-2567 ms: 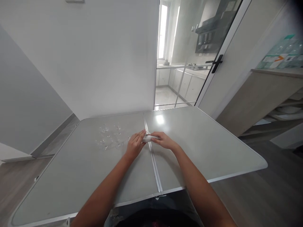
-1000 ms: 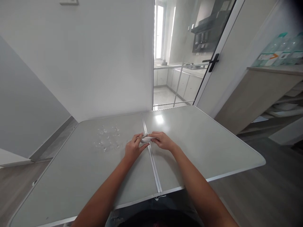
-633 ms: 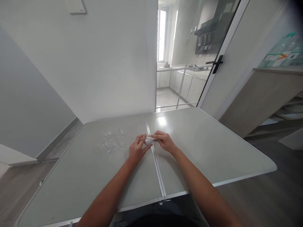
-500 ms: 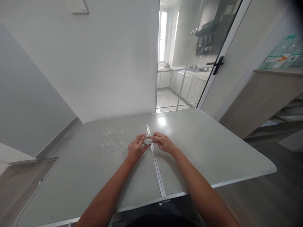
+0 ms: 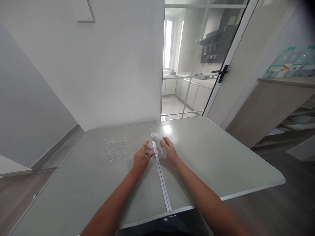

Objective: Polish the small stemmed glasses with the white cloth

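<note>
A small white bundle is in my right hand, its fingers closed around the right side. It is rounded at the top, and I cannot make out its exact kind. A thin pale curved strand or rim shows between it and my left hand. The left thumb and fingers curl around a small pale piece beside the bundle, partly hidden by the fingers. Both hands are just above the table's metal seam. Clear shiny specks, either drops or bits of clear plastic, lie to the left.
The pale table has a metal edge and stands against a white wall. Behind it is a glass door with a black handle. Plastic bottles stand on a wooden shelf unit at the right.
My hands have drawn slightly apart. The white bundle now stands taller and sits in my right hand, with the thin curved part showing between the hands. The view has tilted up a little.
</note>
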Available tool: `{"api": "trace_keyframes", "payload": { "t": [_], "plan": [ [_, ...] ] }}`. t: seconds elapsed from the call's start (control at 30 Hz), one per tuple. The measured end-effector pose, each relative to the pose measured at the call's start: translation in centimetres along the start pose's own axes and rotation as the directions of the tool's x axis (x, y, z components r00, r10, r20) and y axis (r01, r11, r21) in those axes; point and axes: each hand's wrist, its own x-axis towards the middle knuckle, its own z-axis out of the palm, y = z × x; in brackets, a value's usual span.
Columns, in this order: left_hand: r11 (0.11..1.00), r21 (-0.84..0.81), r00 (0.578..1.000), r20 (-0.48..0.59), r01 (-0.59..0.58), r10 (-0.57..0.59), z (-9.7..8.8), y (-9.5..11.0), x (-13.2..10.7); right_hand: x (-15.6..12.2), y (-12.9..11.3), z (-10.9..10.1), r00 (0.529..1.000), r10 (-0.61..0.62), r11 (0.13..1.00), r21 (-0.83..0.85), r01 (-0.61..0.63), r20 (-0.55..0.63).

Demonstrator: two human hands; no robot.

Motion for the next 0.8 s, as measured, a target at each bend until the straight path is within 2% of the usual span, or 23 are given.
{"api": "trace_keyframes", "payload": {
  "t": [0.13, 0.23, 0.33, 0.43, 0.5, 0.53, 0.6, 0.67, 0.73, 0.8],
  "plan": [
    [0.977, -0.199, 0.992, 0.118, 0.073, -0.050, 1.0, -0.1, -0.4, -0.6, 0.8, 1.6, 0.989, 0.077, 0.991, 0.096, -0.090, 0.124],
    [0.932, -0.352, 0.988, 0.152, 0.088, -0.036, 1.6, 0.1, -0.5, -1.1, 0.5, 1.9, 0.988, 0.090, 0.980, 0.167, -0.110, 0.125],
    [0.883, -0.460, 0.989, 0.148, 0.091, -0.025, 1.9, 0.4, -0.6, -1.7, -0.1, 1.8, 0.996, -0.057, 0.990, 0.132, 0.047, 0.076],
    [0.826, -0.538, 0.982, 0.168, 0.167, -0.089, 2.0, 0.7, -0.6, -2.3, 0.1, 1.9, 0.965, -0.262, 0.964, -0.029, 0.263, 0.026],
    [0.748, -0.611, 0.965, 0.205, 0.257, -0.164, 2.1, 0.7, -0.7, -2.5, 0.7, 1.9, 0.908, -0.418, 0.890, -0.185, 0.416, 0.031],
    [0.708, -0.644, 0.956, 0.223, 0.291, -0.191, 2.3, 0.7, -0.7, -2.5, 1.0, 1.8, 0.867, -0.491, 0.827, -0.270, 0.493, 0.079],
    [0.670, -0.670, 0.948, 0.229, 0.319, -0.221, 2.4, 0.6, -0.7, -2.4, 1.4, 1.6, 0.771, -0.574, 0.649, -0.422, 0.633, 0.275],
    [0.698, -0.650, 0.954, 0.203, 0.301, -0.223, 2.4, 0.4, -0.6, -2.3, 1.4, 1.2, 0.701, -0.548, 0.472, -0.523, 0.710, 0.456],
    [0.739, -0.619, 0.964, 0.172, 0.267, -0.204, 2.2, 0.3, -0.5, -2.1, 1.2, 0.8, 0.711, -0.530, 0.385, -0.616, 0.687, 0.463],
    [0.784, -0.577, 0.973, 0.152, 0.229, -0.172, 1.8, 0.1, -0.4, -2.1, 0.8, 0.6, 0.743, -0.544, 0.368, -0.684, 0.629, 0.390]
  ]
}}
